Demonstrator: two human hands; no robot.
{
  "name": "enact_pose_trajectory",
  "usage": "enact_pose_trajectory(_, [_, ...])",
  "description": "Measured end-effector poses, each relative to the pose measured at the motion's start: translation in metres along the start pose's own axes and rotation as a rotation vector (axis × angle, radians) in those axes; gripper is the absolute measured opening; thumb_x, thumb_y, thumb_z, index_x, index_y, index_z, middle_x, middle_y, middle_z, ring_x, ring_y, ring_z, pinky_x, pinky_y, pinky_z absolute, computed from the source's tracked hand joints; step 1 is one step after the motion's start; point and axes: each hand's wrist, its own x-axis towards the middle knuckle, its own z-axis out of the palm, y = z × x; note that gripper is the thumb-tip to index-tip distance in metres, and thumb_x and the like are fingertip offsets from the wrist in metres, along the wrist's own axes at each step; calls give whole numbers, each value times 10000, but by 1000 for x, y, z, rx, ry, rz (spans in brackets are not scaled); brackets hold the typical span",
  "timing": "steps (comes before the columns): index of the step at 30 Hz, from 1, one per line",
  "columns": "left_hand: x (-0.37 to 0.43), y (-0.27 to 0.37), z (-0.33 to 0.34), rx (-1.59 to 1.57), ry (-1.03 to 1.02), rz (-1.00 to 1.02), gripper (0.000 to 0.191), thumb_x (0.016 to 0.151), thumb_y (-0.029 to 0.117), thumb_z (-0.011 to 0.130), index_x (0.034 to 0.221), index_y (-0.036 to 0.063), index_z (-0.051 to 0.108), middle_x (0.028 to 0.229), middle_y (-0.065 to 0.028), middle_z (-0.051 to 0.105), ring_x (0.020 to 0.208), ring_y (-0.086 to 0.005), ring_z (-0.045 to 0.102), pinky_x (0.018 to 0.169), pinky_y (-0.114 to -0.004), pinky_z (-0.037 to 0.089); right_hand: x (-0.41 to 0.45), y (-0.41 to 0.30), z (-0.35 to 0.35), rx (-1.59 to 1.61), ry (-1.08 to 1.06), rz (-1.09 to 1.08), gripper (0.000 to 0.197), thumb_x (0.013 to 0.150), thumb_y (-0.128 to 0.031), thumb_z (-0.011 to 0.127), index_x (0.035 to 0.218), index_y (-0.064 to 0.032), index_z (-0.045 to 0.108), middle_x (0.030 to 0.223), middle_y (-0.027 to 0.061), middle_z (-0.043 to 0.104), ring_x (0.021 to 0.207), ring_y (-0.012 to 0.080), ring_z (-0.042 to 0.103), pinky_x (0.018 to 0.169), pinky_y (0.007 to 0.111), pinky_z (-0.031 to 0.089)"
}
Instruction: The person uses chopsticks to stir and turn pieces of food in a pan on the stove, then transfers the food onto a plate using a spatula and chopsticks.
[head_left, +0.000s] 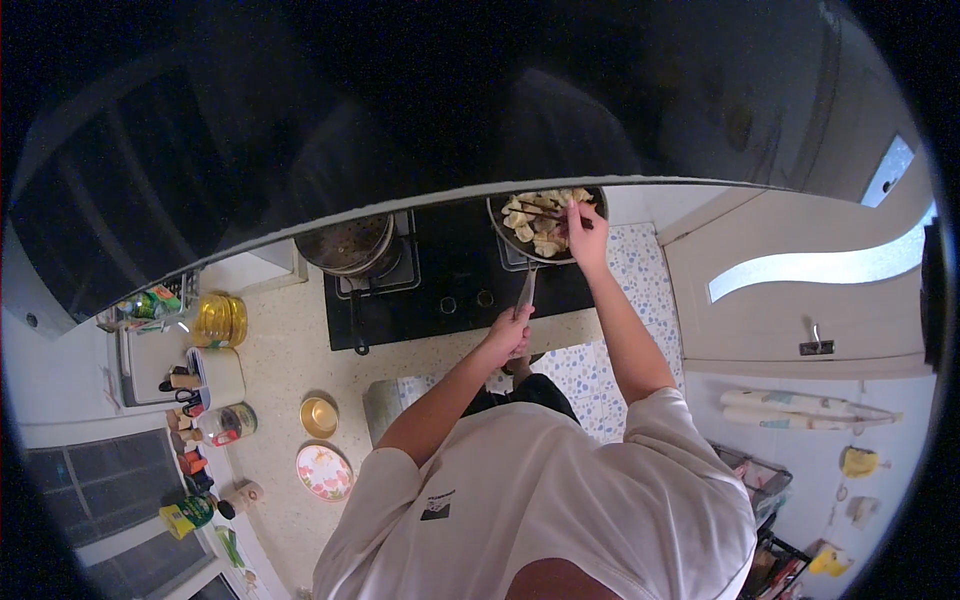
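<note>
A frying pan (496, 231) stands on the right burner of a black gas hob (450, 262), with several browned dumplings (551, 241) in it. My left hand (511, 330) is closed around the pan's handle (529, 289). Over the pan's right side, my right hand (588, 234) grips a pair of dark chopsticks (541, 213). Their tips reach left among the dumplings, though whether one is pinched cannot be told. The range hood's edge cuts off the far rim of the pan.
The dark range hood (420, 112) overhangs the hob. A second lidded pan (352, 247) sits on the left burner, its handle (358, 322) pointing towards me. On the left counter are an oil bottle (219, 319), a gold-coloured bowl (319, 417) and a floral plate (325, 472).
</note>
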Motion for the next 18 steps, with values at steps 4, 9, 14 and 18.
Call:
enact_pose_trajectory(4, [-1,1,-2,29,15,5,439,975,461,490,1268,133,491,681,15,411,487,-84,339,420,-238,296,12,7,5,21,12,216,366,978,-268,552,803,44,630,671,65,619,547,147,641,484,255,502])
enact_pose_trajectory(9, [4,-2,0,34,2,8,460,972,471,489,1283,132,480,688,7,419,491,-92,360,420,-246,317,19,29,16,-30,30,97,341,972,-236,566,806,53,639,695,88,655,565,154,658,505,267,521])
enact_pose_trajectory(14, [5,-5,-4,37,15,13,459,973,464,490,1285,127,475,674,6,417,482,-92,355,419,-247,315,11,19,14,-146,39,61,377,973,-286,560,817,49,638,697,78,643,544,159,649,498,270,524])
enact_pose_trajectory(18, [6,-5,-5,13,9,13,448,976,453,490,1285,130,473,662,9,410,468,-91,341,409,-249,302,-2,7,2,185,120,243,440,973,-345,552,783,44,636,617,75,625,523,139,628,486,257,504])
